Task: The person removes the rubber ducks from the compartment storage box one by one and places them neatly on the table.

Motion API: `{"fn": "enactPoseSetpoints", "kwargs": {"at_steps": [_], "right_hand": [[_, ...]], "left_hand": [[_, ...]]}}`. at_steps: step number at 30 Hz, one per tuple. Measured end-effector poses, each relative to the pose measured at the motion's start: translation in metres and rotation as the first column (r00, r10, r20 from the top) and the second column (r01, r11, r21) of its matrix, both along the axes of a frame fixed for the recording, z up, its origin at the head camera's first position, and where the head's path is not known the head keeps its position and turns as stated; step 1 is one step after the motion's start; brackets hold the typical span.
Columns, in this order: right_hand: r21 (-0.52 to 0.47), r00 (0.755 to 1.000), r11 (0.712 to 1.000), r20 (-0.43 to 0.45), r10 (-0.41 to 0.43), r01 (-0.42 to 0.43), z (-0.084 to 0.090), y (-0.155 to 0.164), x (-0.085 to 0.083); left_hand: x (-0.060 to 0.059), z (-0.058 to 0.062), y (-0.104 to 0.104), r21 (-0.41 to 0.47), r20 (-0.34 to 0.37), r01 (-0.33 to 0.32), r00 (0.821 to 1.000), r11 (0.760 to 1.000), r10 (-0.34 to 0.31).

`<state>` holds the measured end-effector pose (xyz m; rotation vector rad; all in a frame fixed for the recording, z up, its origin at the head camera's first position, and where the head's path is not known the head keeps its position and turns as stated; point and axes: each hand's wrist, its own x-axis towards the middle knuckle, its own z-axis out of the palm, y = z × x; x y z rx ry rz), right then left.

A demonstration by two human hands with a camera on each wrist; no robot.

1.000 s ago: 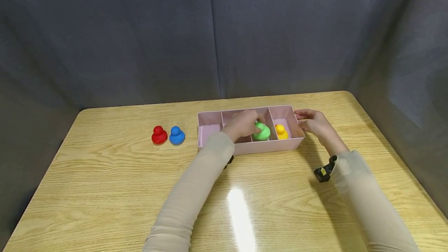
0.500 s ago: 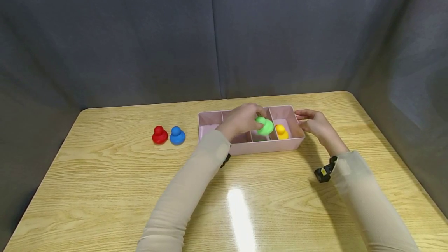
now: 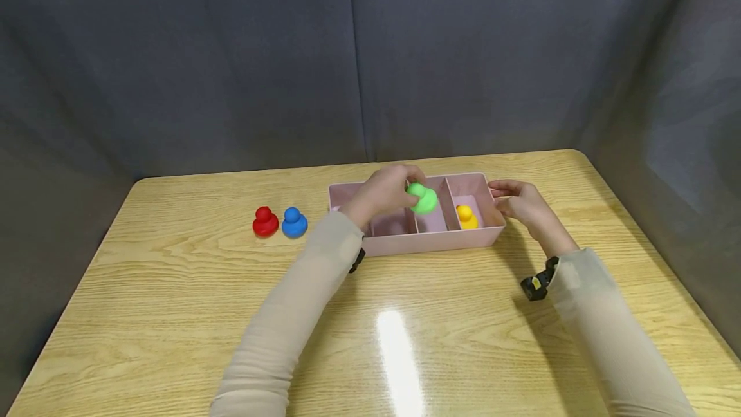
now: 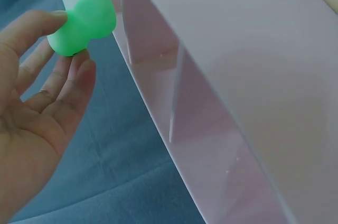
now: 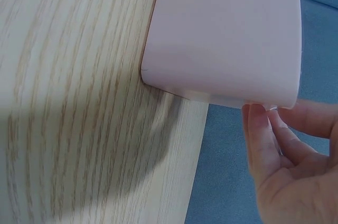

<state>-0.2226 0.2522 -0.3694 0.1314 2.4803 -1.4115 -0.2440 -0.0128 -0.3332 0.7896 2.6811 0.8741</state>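
Observation:
My left hand [image 3: 386, 192] pinches a green rubber duck [image 3: 423, 199] between thumb and fingertips. It holds the duck raised over the middle of a long pink divided box [image 3: 434, 244]. In the left wrist view the green duck [image 4: 84, 15] is clear of the box's walls. At the box's right end, my right hand [image 3: 525, 204] touches the end wall near the rim with its fingertips, seen closer in the right wrist view, where the hand [image 5: 296, 166] is relaxed. A yellow duck [image 3: 466, 217] sits in the rightmost compartment.
A red duck [image 3: 265, 222] and a blue duck [image 3: 294, 222] stand side by side on the wooden table [image 3: 173, 314], left of the box. Dark grey curtains [image 3: 243, 69] hang behind the table and along its sides.
The green duck has risen out of the compartment beside the yellow duck and moved left with my left hand. My right hand stays at the box's end.

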Motion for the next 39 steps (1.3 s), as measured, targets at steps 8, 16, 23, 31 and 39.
{"fn": "enactPoseSetpoints", "kwargs": {"at_steps": [8,16,23,31,39], "right_hand": [[-0.001,1.0,1.0,0.004,0.001,-0.001,0.0,0.002,-0.001],[-0.004,1.0,1.0,0.001,-0.005,0.005,-0.001,0.0,0.0],[0.003,1.0,1.0,-0.001,-0.004,0.004,0.0,-0.001,0.001],[0.0,1.0,1.0,0.013,-0.006,0.006,0.0,-0.003,0.001],[0.008,1.0,1.0,0.016,-0.004,0.004,-0.003,-0.001,-0.001]], "left_hand": [[0.0,0.001,-0.012,-0.012,-0.031,-0.006,1.0,1.0,0.006],[0.003,0.0,-0.027,0.012,0.005,-0.044,0.999,0.999,0.044],[0.005,0.0,-0.042,0.038,0.042,-0.099,0.994,0.994,0.097],[0.006,-0.001,-0.061,0.038,0.022,-0.122,0.992,0.992,0.121],[0.007,-0.001,-0.078,0.041,-0.016,-0.14,0.99,0.989,0.141]]}}
